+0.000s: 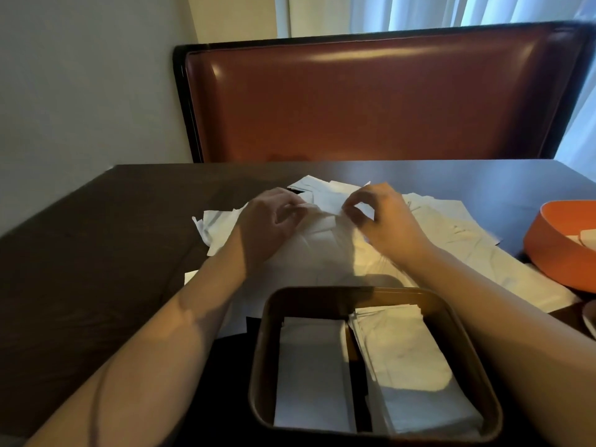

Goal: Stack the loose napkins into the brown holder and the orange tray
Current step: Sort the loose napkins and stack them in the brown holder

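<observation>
Head view is showing the left hand [274,217] and the right hand [383,214] pinching one white napkin [322,217] between thumbs and curled fingers, each hand gripping one end of its upper edge. This napkin is lying over the pile of loose napkins [445,233], which is spreading across the middle of the bench [96,246], well beyond both forearms. Nearest the camera, the brown holder [258,366] is sitting on the bench, a square container with rounded corners; it is holding two stacks of folded napkins [312,375] side by side, the right stack slightly fanned. Part of the pile is reaching under the holder's far edge. At the right edge, the orange tray [554,253] is resting partly on the pile, with a few folded napkins showing inside. The bench surface is dark wood. Behind it, a brown padded seat back [371,101] is standing against a pale wall [80,75], with light curtains [451,11] beyond.
</observation>
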`<state>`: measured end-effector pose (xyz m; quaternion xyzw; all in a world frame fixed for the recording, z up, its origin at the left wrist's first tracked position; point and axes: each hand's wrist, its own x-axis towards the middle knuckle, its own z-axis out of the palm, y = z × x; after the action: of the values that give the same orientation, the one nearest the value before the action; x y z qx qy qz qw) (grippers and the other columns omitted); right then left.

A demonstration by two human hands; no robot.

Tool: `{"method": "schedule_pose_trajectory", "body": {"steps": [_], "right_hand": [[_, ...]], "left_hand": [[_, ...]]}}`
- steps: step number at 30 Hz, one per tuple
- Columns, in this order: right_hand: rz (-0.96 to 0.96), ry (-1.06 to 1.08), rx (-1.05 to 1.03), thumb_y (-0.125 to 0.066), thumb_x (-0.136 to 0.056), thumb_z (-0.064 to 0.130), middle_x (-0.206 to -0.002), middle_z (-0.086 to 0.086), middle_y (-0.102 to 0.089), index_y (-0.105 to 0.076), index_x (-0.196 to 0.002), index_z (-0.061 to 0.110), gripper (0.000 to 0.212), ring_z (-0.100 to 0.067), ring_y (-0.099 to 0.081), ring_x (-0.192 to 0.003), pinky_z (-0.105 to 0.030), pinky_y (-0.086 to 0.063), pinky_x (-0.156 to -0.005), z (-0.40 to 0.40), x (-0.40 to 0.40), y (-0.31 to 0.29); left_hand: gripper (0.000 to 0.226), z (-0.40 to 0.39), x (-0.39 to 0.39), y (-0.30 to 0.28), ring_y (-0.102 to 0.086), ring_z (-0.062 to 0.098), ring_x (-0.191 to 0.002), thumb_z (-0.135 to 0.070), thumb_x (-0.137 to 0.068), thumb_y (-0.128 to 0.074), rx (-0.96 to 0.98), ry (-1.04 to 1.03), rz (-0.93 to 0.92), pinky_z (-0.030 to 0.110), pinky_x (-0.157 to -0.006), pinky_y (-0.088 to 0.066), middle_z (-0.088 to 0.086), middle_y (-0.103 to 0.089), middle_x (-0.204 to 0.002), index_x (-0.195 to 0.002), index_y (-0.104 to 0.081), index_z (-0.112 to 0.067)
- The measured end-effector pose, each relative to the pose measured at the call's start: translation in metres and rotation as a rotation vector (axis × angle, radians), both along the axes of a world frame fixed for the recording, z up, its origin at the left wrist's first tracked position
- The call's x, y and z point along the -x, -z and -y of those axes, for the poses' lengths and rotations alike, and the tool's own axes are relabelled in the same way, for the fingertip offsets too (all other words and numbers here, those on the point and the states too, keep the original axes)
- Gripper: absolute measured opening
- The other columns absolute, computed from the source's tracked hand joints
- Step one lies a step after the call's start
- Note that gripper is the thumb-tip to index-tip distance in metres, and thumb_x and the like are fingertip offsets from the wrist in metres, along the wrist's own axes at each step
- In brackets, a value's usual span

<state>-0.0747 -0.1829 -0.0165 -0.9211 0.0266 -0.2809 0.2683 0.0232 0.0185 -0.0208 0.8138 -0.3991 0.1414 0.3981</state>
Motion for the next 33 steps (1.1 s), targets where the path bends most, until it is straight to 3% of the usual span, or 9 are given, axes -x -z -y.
{"method": "schedule_pose_trajectory", "body": {"steps": [4, 7, 10, 12, 16, 20, 25, 29, 33], "right_hand": [[-0.031, -0.056, -0.092, -0.067, -0.091, 0.039, -0.113, 0.015, -0.053, -0.067, -0.112, 0.023, 0.027, -0.008, -0.048, -0.110, -0.020, -0.038, -0.094, -0.003, -0.003, 0.005], [-0.091, -0.121, -0.178, -0.069, -0.076, 0.063, -0.117, 0.002, -0.064, -0.067, -0.109, 0.025, 0.051, -0.018, -0.056, -0.110, -0.037, -0.049, -0.098, -0.002, -0.011, 0.011], [0.053, -0.047, -0.044, -0.068, -0.091, 0.030, -0.101, -0.004, -0.070, -0.073, -0.093, 0.015, 0.015, -0.023, -0.057, -0.099, -0.046, -0.049, -0.088, 0.001, -0.016, 0.018], [0.136, -0.009, -0.033, -0.064, -0.096, 0.022, -0.096, -0.003, -0.070, -0.072, -0.091, 0.010, 0.015, -0.023, -0.055, -0.098, -0.048, -0.049, -0.085, 0.000, -0.014, 0.018], [0.229, -0.065, -0.261, -0.066, -0.095, 0.027, -0.102, 0.002, -0.070, -0.070, -0.100, 0.013, 0.016, -0.015, -0.063, -0.098, -0.039, -0.055, -0.086, 0.002, -0.002, -0.002], [0.298, -0.193, -0.599, -0.067, -0.091, 0.006, -0.088, -0.009, -0.068, -0.067, -0.096, 0.006, 0.005, -0.010, -0.064, -0.079, -0.021, -0.055, -0.073, 0.002, 0.012, -0.030], [-0.117, -0.599, -1.101, -0.062, -0.090, 0.010, -0.097, -0.005, -0.071, -0.062, -0.109, 0.007, 0.019, -0.017, -0.069, -0.093, -0.030, -0.058, -0.071, 0.007, 0.032, -0.048], [-0.130, -0.607, -0.896, -0.069, -0.082, 0.016, -0.084, -0.001, -0.072, -0.067, -0.089, 0.009, 0.010, -0.019, -0.069, -0.085, -0.029, -0.059, -0.070, -0.009, 0.032, -0.048], [0.047, -0.427, -0.637, -0.074, -0.080, 0.019, -0.078, 0.001, -0.072, -0.069, -0.084, 0.017, 0.007, -0.012, -0.066, -0.071, -0.023, -0.058, -0.068, -0.018, 0.025, -0.043]], "left_hand": [[0.024, 0.002, 0.000, 0.001, -0.059, 0.018, -0.105, -0.034, -0.086, -0.065, 0.025, -0.053, 0.054, 0.034, -0.094, -0.047, -0.003, -0.070, -0.101, -0.094, -0.076, -0.015], [0.035, 0.000, -0.001, 0.001, -0.056, 0.018, -0.105, -0.042, -0.080, -0.060, -0.075, -0.066, 0.074, 0.024, -0.092, -0.039, -0.003, -0.069, -0.106, -0.102, -0.075, -0.019], [0.029, 0.000, -0.002, 0.003, -0.057, 0.017, -0.101, -0.040, -0.081, -0.059, -0.016, -0.087, 0.036, 0.024, -0.089, -0.041, -0.004, -0.069, -0.102, -0.096, -0.075, -0.021], [0.019, -0.001, 0.001, 0.001, -0.056, 0.013, -0.098, -0.035, -0.085, -0.062, 0.072, -0.082, 0.031, 0.023, -0.087, -0.042, -0.007, -0.067, -0.098, -0.093, -0.074, -0.021], [0.005, -0.004, 0.015, -0.014, -0.061, 0.004, -0.082, -0.024, -0.092, -0.068, 0.247, -0.048, 0.063, 0.016, -0.069, -0.048, -0.012, -0.065, -0.091, -0.093, -0.068, -0.029], [0.006, -0.002, 0.031, -0.028, -0.067, 0.004, -0.076, -0.020, -0.089, -0.072, 0.514, -0.099, -0.134, 0.020, -0.066, -0.055, -0.012, -0.071, -0.082, -0.095, -0.072, -0.021], [0.001, 0.005, 0.042, -0.036, -0.066, 0.001, -0.075, -0.024, -0.086, -0.074, 0.678, -0.088, -0.459, 0.025, -0.071, -0.056, -0.011, -0.074, -0.078, -0.087, -0.074, -0.024], [0.020, 0.010, 0.048, -0.033, -0.057, 0.014, -0.067, -0.024, -0.093, -0.067, 0.601, -0.060, -0.392, 0.029, -0.062, -0.048, 0.017, -0.068, -0.075, -0.088, -0.076, -0.007], [0.022, 0.012, 0.054, -0.034, -0.060, 0.001, -0.059, -0.020, -0.098, -0.059, 0.553, -0.011, -0.359, 0.015, -0.055, -0.047, -0.007, -0.070, -0.066, -0.083, -0.073, -0.026]]}}
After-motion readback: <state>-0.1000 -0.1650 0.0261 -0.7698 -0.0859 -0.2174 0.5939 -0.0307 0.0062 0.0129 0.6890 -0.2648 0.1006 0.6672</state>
